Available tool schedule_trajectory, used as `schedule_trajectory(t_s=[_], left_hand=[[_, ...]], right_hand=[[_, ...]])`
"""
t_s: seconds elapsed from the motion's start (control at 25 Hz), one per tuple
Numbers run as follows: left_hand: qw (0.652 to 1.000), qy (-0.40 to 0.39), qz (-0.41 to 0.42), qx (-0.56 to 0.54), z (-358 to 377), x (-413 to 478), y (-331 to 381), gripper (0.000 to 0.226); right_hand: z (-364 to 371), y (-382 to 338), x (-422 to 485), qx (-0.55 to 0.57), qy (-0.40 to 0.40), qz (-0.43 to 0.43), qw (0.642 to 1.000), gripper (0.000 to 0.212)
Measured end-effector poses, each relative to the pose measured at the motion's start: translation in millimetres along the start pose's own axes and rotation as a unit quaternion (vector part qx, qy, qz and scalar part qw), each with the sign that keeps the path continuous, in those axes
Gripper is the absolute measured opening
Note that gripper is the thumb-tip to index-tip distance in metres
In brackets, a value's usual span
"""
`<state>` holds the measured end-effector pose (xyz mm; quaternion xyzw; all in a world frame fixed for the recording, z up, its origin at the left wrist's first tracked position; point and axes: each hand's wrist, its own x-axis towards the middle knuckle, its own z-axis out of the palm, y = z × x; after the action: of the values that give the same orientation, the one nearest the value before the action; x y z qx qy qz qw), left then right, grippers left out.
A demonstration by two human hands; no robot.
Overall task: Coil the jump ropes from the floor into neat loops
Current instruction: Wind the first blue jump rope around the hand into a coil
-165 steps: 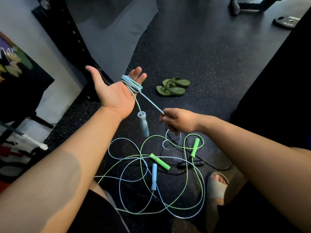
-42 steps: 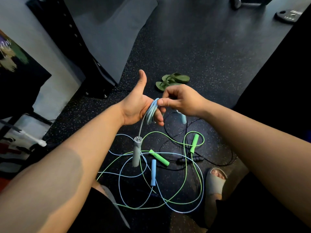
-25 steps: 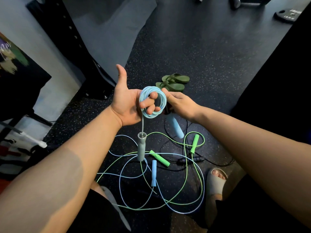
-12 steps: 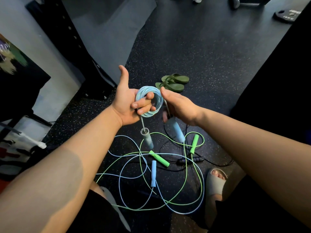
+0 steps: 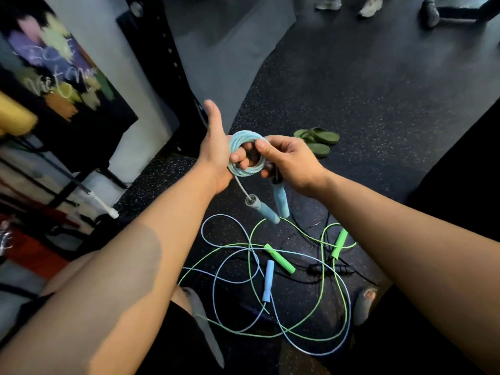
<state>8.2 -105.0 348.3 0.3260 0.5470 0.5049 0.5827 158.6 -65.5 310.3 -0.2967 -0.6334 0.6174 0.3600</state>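
Speckled black gym floor (image 5: pixel 351 104) bears tangled ropes (image 5: pixel 267 280); fingers (image 5: pixel 238 158) of left hand (image 5: pixel 213 155) and right hand (image 5: pixel 289 161) clamp the blue coil (image 5: pixel 243 172).

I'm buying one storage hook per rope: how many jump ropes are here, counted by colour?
Teal jump rope, coiled: 1
Green jump rope, on the floor: 1
Pale blue jump rope, on the floor: 1
Black jump rope, on the floor: 1
Total: 4
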Motion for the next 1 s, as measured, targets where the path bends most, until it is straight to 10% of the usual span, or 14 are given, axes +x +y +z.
schedule_trajectory(t_s=[0.16, 0.32, 1.0], left_hand=[[0.996, 0.046, 0.063, 0.035, -56, -20, 10, 0.091], [0.994, -0.062, 0.086, -0.006, -123, -63, 29, 0.028], [0.954, 0.254, 0.099, -0.128, -347, -154, -66, 0.037]], right_hand=[[54, -7, 12, 0.014, -0.035, -0.007, 0.999, 0.033], [109, -20, 26, 0.094, -0.073, 0.016, 0.993, 0.025], [355, 85, 90, 0.139, -0.188, 0.13, 0.964, 0.025]])
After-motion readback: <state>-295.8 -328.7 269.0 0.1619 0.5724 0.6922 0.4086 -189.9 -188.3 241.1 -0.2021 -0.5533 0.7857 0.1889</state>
